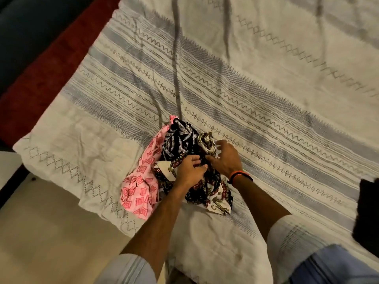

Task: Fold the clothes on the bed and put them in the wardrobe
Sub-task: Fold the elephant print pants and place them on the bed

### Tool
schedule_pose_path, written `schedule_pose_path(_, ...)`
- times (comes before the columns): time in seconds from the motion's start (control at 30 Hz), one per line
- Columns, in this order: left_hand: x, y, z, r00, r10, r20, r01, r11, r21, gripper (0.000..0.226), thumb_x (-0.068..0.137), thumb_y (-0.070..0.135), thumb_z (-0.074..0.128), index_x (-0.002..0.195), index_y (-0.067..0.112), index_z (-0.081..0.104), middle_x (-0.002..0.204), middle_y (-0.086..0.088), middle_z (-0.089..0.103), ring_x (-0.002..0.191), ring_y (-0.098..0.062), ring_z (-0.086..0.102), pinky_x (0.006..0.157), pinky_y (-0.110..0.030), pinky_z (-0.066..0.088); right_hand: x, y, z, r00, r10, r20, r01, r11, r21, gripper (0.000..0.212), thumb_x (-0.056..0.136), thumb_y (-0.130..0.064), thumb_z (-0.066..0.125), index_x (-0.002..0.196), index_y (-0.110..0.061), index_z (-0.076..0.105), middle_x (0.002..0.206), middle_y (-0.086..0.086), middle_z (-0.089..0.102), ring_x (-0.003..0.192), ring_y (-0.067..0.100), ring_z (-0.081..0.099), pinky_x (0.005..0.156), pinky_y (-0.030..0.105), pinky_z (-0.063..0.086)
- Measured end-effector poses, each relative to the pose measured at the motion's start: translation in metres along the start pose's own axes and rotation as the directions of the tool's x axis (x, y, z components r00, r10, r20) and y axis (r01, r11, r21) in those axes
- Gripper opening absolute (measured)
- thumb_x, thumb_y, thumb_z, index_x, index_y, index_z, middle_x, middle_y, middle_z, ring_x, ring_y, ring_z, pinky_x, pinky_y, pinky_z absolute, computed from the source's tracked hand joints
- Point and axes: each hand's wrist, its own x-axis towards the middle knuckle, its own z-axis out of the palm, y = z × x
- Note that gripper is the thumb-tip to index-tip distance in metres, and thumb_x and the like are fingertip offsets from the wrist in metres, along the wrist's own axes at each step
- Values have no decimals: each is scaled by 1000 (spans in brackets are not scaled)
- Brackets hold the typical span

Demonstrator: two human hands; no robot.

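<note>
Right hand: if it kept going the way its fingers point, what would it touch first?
Probably the crumpled cream-and-brown patterned cloth right at the right hand's fingertips, on top of the clothes pile; depth is hard to judge.

Pink diamond-print garment (141, 187), black leaf-print garment (180, 138), cream grey-striped bedspread (246, 89).

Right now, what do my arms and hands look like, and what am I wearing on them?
Both forearms are bare. The left hand wears nothing visible. The right hand has an orange and black band at the wrist. Pale sleeves with faint stripes are pushed up near both elbows.
</note>
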Motion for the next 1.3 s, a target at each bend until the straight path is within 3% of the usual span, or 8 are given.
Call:
schedule_pose_path(0.2,13,3,-4,998,-56,-2,55,993,-100,40,95,31,61,131,16,53,122,1,64,108,-17,63,97,-38,52,7,-7,6,1000,-13,19,12,1000,27,38,86,-17,66,123,-11,60,102,1,68,92,22,62,79,26,48)
schedule_pose_path(0.33,11,17,-8,995,-89,-37,78,972,-224,47,93,53,54,123,18,58,112,-1,67,100,-19,67,87,-42,58,-15,-7,3,995,-100,23,96,987,132,35,80,-12,69,113,-10,59,89,-3,60,73,8,53,63,15,41)
schedule_pose_path(0.53,-9,37,-11,988,-103,-110,74,966,-247,31,87,42,68,95,13,68,95,-6,71,85,-21,67,71,-35,57,-53,-7,-5,968,-248,36,230,936,265,28,72,-12,73,94,-19,57,80,1,64,73,18,62,63,27,56)
schedule_pose_path(0.7,-101,65,3,978,78,-194,-110,981,-160,49,82,25,70,126,6,59,130,-14,61,113,-29,60,97,-50,51,-129,8,-58,920,-392,-23,373,852,367,27,76,-26,79,94,-23,60,86,-8,65,78,5,61,68,16,49)
schedule_pose_path(0.8,-143,75,5,967,175,-184,-206,964,-168,70,86,20,69,148,12,37,153,-8,39,134,-25,44,110,-49,39,-153,18,-80,910,-403,-99,396,771,499,31,82,-36,75,105,-20,62,94,-5,70,82,8,68,77,29,58)
schedule_pose_path(1.0,-224,78,13,941,311,-134,-332,924,-187,75,79,37,75,145,17,43,148,-4,45,131,-23,47,113,-49,35,-200,28,-137,839,-508,-195,541,738,403,73,81,-20,79,143,-29,41,135,-8,49,104,6,60,79,28,58)
schedule_pose_path(1.13,-236,68,16,915,352,-197,-393,890,-230,87,57,61,76,130,16,58,128,-9,64,113,-26,63,100,-51,49,-234,30,-160,794,-562,-232,608,729,315,50,75,-18,84,119,-22,60,105,-1,69,94,10,67,81,29,57)
schedule_pose_path(1.3,-330,85,14,798,494,-345,-567,809,-154,63,90,11,64,144,28,36,134,4,41,82,-11,60,53,-24,50,-271,31,-190,726,-536,-432,660,719,217,34,69,-24,89,94,-14,68,86,-8,68,74,-1,64,65,12,51)
